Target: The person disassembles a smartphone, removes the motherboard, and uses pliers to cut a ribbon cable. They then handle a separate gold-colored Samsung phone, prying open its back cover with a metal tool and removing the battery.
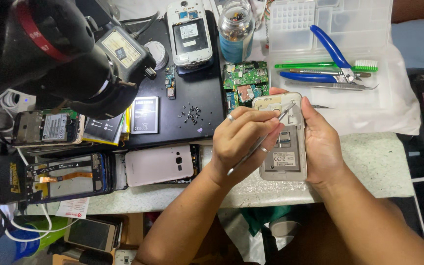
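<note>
Phone [281, 142] in right hand [322, 142]; left hand [239, 140] holds tweezers [261, 140].

2 hands: left hand [239, 142], right hand [322, 145]. Tweezers: 2, one pair [261, 142] in the left hand, another pair [332, 85] in the clear plastic tray [384, 73]. Phones w/ backs off: approx. 5, i.e. the pale one [283, 147] being held, a white one [189, 34] at top, one at far left [45, 128], a blue-framed one [67, 177], a pink-backed one [158, 165]. 1 loose battery [145, 115]. 1 green circuit board [245, 78]. 1 blue-handled pliers [327, 59]. 1 green brush [327, 65]. 1 glass jar [235, 29]. 1 pile of tiny black screws [191, 114], too small to count.
</note>
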